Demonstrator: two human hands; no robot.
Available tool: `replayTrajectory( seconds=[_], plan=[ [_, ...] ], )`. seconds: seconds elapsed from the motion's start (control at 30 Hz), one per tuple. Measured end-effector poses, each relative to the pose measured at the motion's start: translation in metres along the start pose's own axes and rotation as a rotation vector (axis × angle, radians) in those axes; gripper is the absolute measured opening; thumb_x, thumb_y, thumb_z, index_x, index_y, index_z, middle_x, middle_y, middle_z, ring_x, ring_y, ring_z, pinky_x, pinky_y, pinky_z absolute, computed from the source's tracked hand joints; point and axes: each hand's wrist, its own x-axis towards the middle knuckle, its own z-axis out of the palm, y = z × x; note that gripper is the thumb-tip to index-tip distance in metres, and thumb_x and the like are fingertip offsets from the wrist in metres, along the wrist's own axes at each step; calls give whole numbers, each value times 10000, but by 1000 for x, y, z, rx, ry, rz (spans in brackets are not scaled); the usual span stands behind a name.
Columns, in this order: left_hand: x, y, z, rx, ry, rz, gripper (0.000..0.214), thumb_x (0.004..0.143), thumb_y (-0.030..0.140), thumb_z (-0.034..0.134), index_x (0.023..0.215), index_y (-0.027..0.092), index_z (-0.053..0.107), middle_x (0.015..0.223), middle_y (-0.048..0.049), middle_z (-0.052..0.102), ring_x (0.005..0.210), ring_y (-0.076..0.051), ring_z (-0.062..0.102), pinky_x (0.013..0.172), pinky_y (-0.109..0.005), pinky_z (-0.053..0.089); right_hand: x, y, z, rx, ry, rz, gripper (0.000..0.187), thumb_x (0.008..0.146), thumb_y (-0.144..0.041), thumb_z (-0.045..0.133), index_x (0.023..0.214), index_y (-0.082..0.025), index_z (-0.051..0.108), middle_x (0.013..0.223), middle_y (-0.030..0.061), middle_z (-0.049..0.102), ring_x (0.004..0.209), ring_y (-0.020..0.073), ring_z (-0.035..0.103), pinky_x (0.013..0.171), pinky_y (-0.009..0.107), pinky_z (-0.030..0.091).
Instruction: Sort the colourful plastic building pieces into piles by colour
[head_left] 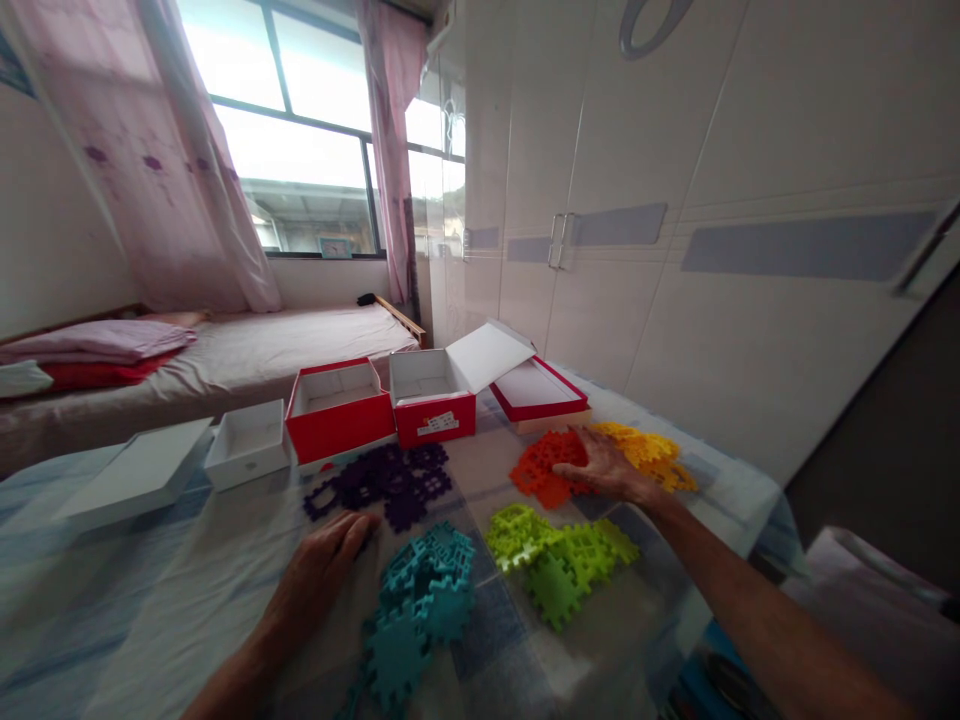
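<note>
My right hand (pixel 606 466) lies palm down over the orange-red puzzle-edged plastic pieces (pixel 546 462), its thumb stretched to the left and its fingers apart. Just beyond it are yellow pieces (pixel 645 445) of the same kind. My left hand (pixel 334 545) rests on the cloth with its fingers curled together, close to the front of the dark purple pieces (pixel 409 480); its fingertips are partly hidden. To its right sits a teal pile (pixel 427 585). Lime green pieces (pixel 559 560) lie between the teal pile and my right forearm.
At the back of the checked tablecloth (pixel 180 560) stand two red boxes (pixel 341 425) (pixel 442 420) with white insides. A red-rimmed lid (pixel 544 395) is to their right, a white lid (pixel 487 355) leaning across it. A white box (pixel 247 445) and white lid (pixel 142 475) are left. Wardrobe (pixel 600 250) behind.
</note>
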Motion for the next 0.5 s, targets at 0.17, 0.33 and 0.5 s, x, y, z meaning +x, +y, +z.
replayTrajectory(
  seconds=[0.17, 0.33, 0.5],
  plan=[
    [0, 3, -1, -1, -16, -8, 443, 898, 484, 303, 907, 211, 652, 932, -38, 672, 885, -202, 612, 805, -283, 461, 6, -17, 18, -52, -57, 26, 1008, 620, -733, 523, 1408, -149, 288, 1463, 166, 259, 1345, 356, 192, 1071, 481, 205],
    [0, 2, -2, 2, -28, -4, 451, 898, 488, 298, 916, 204, 648, 955, -52, 668, 896, -212, 612, 815, -298, 466, 8, -38, 35, -42, -2, -31, 983, 613, -683, 585, 1397, -162, 301, 1430, 177, 299, 1316, 367, 236, 1031, 483, 256],
    [0, 1, -1, 9, -18, 3, 453, 894, 491, 306, 931, 207, 656, 959, -51, 674, 895, -211, 614, 808, -290, 473, 9, -51, 36, -2, 29, -45, 868, 631, -642, 606, 1347, -210, 374, 1369, 146, 391, 1281, 339, 306, 986, 443, 324]
  ],
)
